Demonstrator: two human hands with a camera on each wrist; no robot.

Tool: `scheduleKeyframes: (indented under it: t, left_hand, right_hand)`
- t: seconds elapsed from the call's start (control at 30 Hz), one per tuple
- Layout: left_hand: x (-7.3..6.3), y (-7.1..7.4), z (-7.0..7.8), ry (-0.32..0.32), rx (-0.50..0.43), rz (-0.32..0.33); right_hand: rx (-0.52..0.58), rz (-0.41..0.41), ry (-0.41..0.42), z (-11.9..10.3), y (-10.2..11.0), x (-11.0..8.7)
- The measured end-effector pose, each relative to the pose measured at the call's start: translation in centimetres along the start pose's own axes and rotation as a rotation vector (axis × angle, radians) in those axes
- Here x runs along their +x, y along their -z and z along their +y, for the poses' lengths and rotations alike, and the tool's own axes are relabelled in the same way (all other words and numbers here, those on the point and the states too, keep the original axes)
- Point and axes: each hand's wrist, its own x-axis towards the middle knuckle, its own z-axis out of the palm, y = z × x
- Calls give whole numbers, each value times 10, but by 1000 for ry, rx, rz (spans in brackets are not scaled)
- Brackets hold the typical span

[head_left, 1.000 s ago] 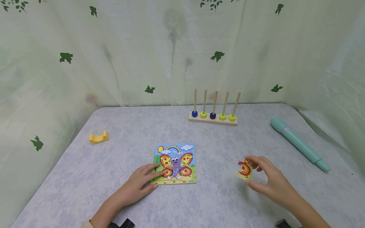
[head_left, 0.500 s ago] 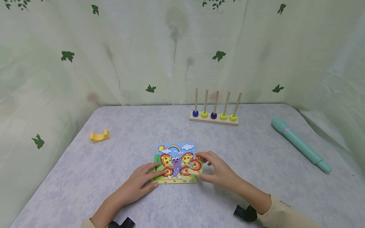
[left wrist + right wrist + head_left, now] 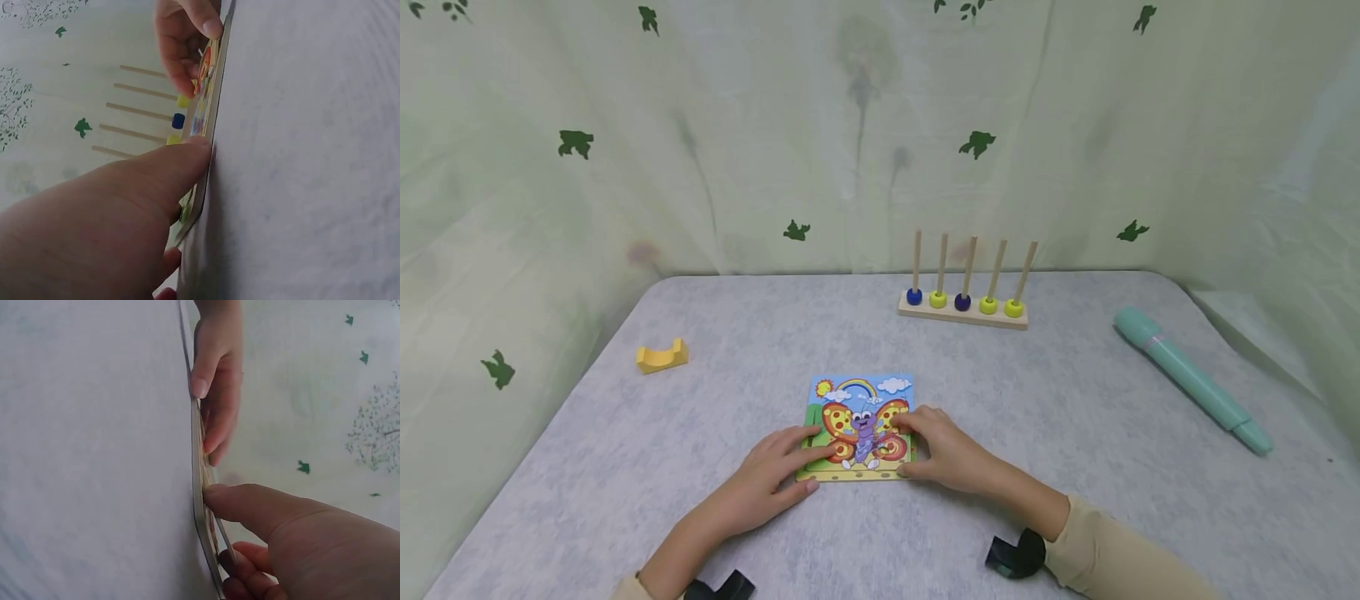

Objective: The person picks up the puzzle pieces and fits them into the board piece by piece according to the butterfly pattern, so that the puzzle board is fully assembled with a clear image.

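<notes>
A square butterfly jigsaw puzzle (image 3: pixel 859 398) lies flat on the table. My left hand (image 3: pixel 771 479) rests on its left side, fingers extended across the picture and thumb at the near edge. Over the board's lower right, my right hand (image 3: pixel 951 454) pinches a puzzle piece (image 3: pixel 892 450) with a red and orange wing pattern between thumb and fingers. Seen from the right wrist, that piece (image 3: pixel 226 540) is slightly tilted, one side raised off the board's surface. The left wrist view shows the left thumb pressed at the board's edge, with the right hand (image 3: pixel 187 44) beyond.
Behind the puzzle stands a wooden peg rack (image 3: pixel 962 312) with blue and yellow beads. A yellow arched block (image 3: pixel 662 357) lies at the left, and a teal marker-shaped object (image 3: pixel 1195 379) at the right. A pale curtain (image 3: pixel 850 125) hangs behind the grey table (image 3: pixel 737 333).
My right hand has carried the puzzle piece leftward from the right of the table onto the board's lower right. The left hand has stayed in place on the board.
</notes>
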Motion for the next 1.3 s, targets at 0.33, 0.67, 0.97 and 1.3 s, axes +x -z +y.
scheduleKeyframes:
  t: [0.33,0.67,0.97,1.3]
  left_hand:
    - [17,-5,21,-106,80,52]
    - [30,-12,42,-88,193,-89]
    - [30,-10,31,-78,107,-56]
    - [25,11,-2,221,-26,-28]
  right_hand:
    - [15,-36,-22,6,2,4]
    - [27,-78,-31,6,2,8]
    - [-54,-24,-16,6,1,7]
    - [-109,7,-143,7,3,7]
